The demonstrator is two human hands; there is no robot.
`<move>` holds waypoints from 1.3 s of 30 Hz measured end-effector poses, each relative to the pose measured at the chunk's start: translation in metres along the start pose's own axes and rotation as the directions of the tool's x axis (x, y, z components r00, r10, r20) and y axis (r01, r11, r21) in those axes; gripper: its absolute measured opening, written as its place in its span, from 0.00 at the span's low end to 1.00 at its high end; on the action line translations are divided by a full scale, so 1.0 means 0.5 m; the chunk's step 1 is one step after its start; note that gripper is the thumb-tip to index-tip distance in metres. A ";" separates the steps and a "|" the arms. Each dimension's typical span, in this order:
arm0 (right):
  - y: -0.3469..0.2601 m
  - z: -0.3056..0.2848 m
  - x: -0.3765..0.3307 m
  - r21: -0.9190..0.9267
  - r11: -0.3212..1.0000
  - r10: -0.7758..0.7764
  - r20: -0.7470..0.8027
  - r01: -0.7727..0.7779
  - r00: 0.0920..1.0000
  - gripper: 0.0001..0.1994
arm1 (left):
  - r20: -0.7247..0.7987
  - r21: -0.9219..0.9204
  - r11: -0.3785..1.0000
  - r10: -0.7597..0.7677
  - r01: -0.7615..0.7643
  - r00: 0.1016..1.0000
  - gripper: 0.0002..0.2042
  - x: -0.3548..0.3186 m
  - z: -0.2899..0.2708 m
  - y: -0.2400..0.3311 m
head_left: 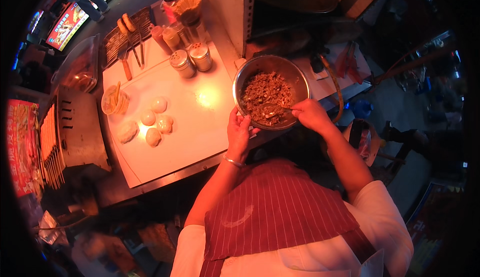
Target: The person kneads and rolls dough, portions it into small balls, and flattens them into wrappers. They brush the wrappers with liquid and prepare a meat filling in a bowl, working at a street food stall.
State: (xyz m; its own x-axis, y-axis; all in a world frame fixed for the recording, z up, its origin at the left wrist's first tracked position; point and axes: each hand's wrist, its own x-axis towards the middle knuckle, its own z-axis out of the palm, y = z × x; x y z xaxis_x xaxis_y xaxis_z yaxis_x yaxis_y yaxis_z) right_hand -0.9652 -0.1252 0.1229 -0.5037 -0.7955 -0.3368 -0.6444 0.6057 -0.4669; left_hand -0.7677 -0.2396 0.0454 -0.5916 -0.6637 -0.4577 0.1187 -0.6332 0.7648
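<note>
A round metal bowl (301, 79) sits at the right end of the white work surface, partly filled with brown minced filling (265, 89). My left hand (239, 129) grips the bowl's near left rim, its thumb on the outside wall. In my right hand (311, 115), at the bowl's right rim, is the handle of a spoon (272, 109), whose head lies in the filling. Left of the bowl, several pale dough balls (148, 117) rest on the surface, with a longer dough piece (127, 132) beside them.
Beyond the dough stand two metal-lidded shakers (182, 63) and squeeze bottles (156, 36). A clear tub (114, 103) holds a utensil. Tongs (134, 49) lean on a wire rack (111, 43). Skewers (48, 142) line a metal box (82, 127) at left. A hose (336, 84) curves right of the bowl.
</note>
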 end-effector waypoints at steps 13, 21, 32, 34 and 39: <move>-0.026 -0.016 -0.031 -0.310 0.951 -0.034 -0.182 -0.025 0.983 0.08 | -0.011 -0.008 1.000 0.019 -0.019 1.000 0.23 0.008 -0.009 -0.015; -0.006 -0.014 -0.029 -0.239 0.970 -0.059 -0.039 0.048 0.997 0.08 | -0.012 -0.029 0.999 0.017 -0.018 1.000 0.24 0.004 -0.003 -0.009; 0.060 -0.009 0.004 0.199 0.980 0.002 0.067 -0.016 0.998 0.10 | -0.023 -0.003 1.000 0.013 -0.013 1.000 0.25 0.005 -0.005 -0.013; 0.061 -0.013 0.005 0.247 0.968 0.032 0.060 -0.046 0.998 0.10 | -0.014 -0.009 1.000 0.013 -0.013 1.000 0.25 0.007 -0.008 -0.016; 0.059 -0.031 0.004 0.295 0.952 0.075 0.046 -0.085 0.996 0.10 | -0.028 0.000 1.000 -0.004 0.004 1.000 0.24 0.003 -0.004 -0.009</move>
State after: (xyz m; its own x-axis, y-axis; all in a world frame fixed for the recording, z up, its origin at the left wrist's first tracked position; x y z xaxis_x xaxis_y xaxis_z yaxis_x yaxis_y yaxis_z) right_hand -0.9943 -0.1087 0.1207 -0.5233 -0.7479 -0.4084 -0.4006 0.6389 -0.6567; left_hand -0.7672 -0.2386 0.0405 -0.5691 -0.6724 -0.4733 0.1169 -0.6359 0.7628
